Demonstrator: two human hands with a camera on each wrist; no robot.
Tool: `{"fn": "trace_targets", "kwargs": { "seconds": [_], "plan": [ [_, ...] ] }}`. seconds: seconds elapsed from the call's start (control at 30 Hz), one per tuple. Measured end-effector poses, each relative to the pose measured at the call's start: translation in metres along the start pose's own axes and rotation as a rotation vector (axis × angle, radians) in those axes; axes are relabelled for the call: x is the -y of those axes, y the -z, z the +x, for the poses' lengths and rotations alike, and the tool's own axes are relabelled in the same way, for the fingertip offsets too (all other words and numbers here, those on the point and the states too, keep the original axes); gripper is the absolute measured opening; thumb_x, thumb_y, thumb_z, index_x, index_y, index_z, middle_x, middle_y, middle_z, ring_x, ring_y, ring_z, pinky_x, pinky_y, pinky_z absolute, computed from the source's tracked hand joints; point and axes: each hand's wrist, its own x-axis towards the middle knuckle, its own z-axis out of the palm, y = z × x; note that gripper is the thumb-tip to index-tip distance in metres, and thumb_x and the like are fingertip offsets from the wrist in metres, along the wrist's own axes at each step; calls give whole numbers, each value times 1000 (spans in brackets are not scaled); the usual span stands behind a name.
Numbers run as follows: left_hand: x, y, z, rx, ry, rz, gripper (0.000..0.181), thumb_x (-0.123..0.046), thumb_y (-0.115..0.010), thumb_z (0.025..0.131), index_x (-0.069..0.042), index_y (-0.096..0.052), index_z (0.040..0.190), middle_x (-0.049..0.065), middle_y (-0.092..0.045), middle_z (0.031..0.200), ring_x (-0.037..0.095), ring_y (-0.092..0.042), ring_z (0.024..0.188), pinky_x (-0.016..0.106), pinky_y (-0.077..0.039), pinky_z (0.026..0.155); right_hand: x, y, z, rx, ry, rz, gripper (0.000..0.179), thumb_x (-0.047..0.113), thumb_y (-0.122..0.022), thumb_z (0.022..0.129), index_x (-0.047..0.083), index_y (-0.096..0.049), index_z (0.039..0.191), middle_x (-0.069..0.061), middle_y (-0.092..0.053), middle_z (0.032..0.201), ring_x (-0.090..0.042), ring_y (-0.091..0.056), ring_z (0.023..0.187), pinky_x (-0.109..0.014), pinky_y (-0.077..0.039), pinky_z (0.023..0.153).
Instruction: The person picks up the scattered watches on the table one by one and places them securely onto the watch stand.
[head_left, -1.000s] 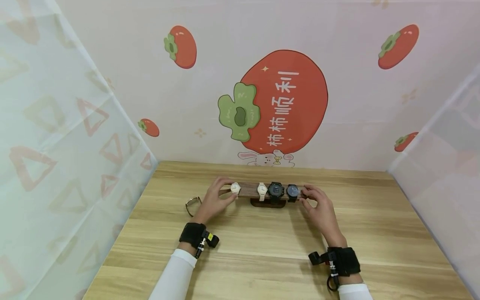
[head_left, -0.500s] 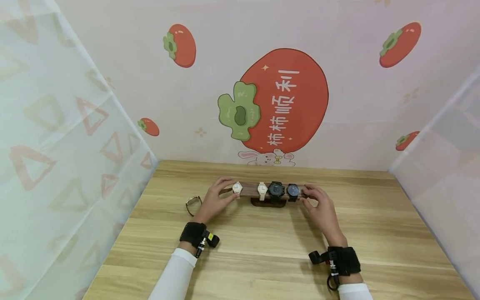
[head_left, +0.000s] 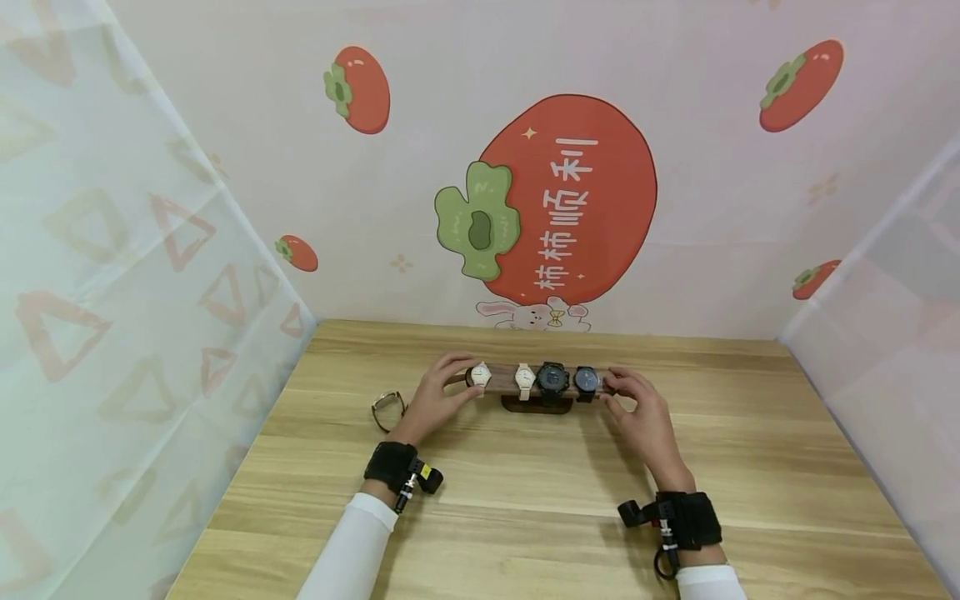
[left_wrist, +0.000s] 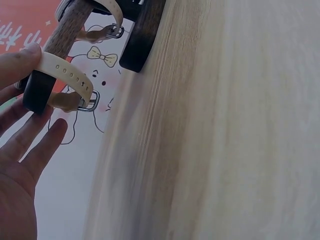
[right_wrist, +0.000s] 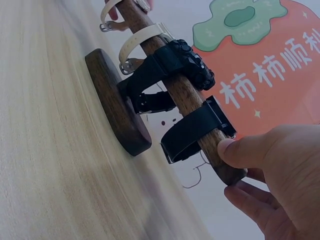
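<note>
A dark wooden watch stand [head_left: 503, 379] with a raised bar stands near the back of the table. My left hand [head_left: 435, 404] pinches a cream-strapped wristwatch [head_left: 481, 375] looped round the bar's left end; the thumb lies against its strap [left_wrist: 65, 70] in the left wrist view. At the opposite end, my right hand [head_left: 641, 417] grips the bar tip between thumb and fingers. Between the hands the bar also carries a second cream wristwatch [head_left: 525, 379], a chunky black wristwatch [right_wrist: 170, 62] and a black-strapped wristwatch [right_wrist: 192, 131] with a dark blue dial.
Another wristwatch [head_left: 388, 411] with a brown strap lies on the wooden table [head_left: 510, 508], just left of my left wrist. Behind the table rises a white backdrop [head_left: 705, 208] printed with persimmons, with patterned sheets at both sides.
My left hand has slid the end cream wristwatch slightly rightward along the bar, showing more of the bar's left tip. The right hand keeps its hold in place.
</note>
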Motion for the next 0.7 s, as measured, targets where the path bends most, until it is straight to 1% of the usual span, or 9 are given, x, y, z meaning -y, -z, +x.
{"fn": "trace_targets", "kwargs": {
  "seconds": [0.17, 0.33, 0.43, 0.57, 0.7],
  "plan": [
    [0, -2, 2, 9, 10, 9, 51, -11, -83, 93, -4, -67, 141, 12, -60, 145, 33, -60, 134, 41, -56, 113, 0, -1, 0, 5, -9, 0, 29, -3, -77, 95, -5, -74, 123, -22, -62, 145, -43, -70, 116, -56, -61, 100],
    [1, -4, 4, 11, 13, 51, 52, -15, -84, 92, -8, -68, 141, 9, -61, 144, 29, -62, 132, 40, -57, 113, 1, -1, 1, 1, -6, 1, 29, -4, -78, 94, -5, -74, 122, -22, -63, 145, -43, -70, 115, -57, -61, 98],
    [1, -5, 5, 7, 3, 84, 52, -17, -85, 92, -9, -68, 141, 7, -62, 143, 28, -62, 130, 44, -58, 111, 1, -1, 1, 3, -3, 5, 28, -4, -78, 94, -5, -74, 122, -22, -63, 145, -42, -70, 115, -57, -61, 98],
    [0, -7, 6, 11, -7, 110, 54, -20, -85, 92, -8, -67, 142, 6, -62, 144, 30, -60, 133, 50, -56, 112, 2, -1, 1, 3, -6, 2, 29, -3, -78, 95, -3, -74, 123, -21, -63, 144, -42, -70, 116, -58, -61, 98],
    [-2, -9, 6, 24, 1, 115, 55, -22, -85, 92, -8, -67, 142, 6, -62, 145, 30, -59, 136, 52, -55, 113, 2, 0, 2, 6, -18, 1, 30, -1, -78, 95, -2, -74, 125, -19, -64, 144, -40, -70, 115, -58, -61, 98]
  ]
}}
